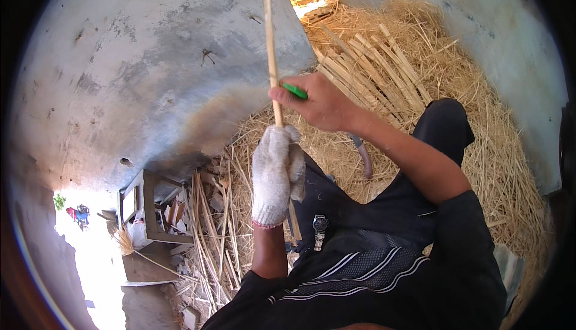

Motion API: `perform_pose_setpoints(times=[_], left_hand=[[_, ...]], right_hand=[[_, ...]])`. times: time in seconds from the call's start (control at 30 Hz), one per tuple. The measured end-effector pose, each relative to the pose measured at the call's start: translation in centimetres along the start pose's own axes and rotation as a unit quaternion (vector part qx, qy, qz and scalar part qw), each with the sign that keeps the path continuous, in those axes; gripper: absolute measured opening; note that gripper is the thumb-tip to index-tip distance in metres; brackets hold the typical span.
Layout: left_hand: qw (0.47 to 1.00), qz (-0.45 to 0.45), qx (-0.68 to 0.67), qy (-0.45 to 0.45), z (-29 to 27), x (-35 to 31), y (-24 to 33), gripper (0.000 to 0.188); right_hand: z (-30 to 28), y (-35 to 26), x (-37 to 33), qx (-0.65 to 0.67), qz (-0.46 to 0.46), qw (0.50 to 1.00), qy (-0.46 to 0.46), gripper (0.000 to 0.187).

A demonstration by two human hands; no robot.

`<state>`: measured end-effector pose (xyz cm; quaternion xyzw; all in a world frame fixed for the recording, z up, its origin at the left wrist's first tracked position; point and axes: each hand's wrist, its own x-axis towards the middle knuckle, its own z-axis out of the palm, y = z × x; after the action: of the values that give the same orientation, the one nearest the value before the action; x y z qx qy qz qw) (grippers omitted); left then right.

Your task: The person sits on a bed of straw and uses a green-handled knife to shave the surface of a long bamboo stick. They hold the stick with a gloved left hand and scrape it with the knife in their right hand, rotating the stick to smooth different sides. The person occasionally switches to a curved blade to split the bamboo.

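My left hand (273, 174), in a whitish knitted glove, is closed round a long pale strip (271, 48) that looks like split bamboo. The strip rises past the top of the picture, and its lower end (294, 222) comes out below the glove. Just above the glove, my bare right hand (321, 102) is closed on a small green tool (295, 90), its thumb against the strip. Any blade on that tool is hidden. Between my legs, a tool with a curved brownish handle (365, 161) lies on the straw-like shavings (336, 162).
Several split strips (384, 69) lie on the shavings at the far right. A wooden box frame (153, 210) with scraps stands left, beside long loose strips (207, 234). Plastered walls (150, 60) close in on both sides. A wristwatch (320, 224) rests on my dark clothing.
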<state>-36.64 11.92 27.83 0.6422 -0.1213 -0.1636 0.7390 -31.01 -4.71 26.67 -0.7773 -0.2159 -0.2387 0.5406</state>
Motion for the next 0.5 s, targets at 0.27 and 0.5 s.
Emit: perform_pose_setpoints(times=[0.27, 0.5], left_hand=[[0.992, -0.009, -0.124, -0.018, -1.1, -0.2, 0.7, 0.040], [0.992, -0.026, -0.120, 0.013, 0.3, -1.1, 0.5, 0.031]], right_hand=[[1.4, 0.8, -1.4, -0.235, -0.188, 0.947, 0.108, 0.019], [1.8, 1.6, -0.9, -0.295, -0.200, 0.918, 0.172, 0.021]])
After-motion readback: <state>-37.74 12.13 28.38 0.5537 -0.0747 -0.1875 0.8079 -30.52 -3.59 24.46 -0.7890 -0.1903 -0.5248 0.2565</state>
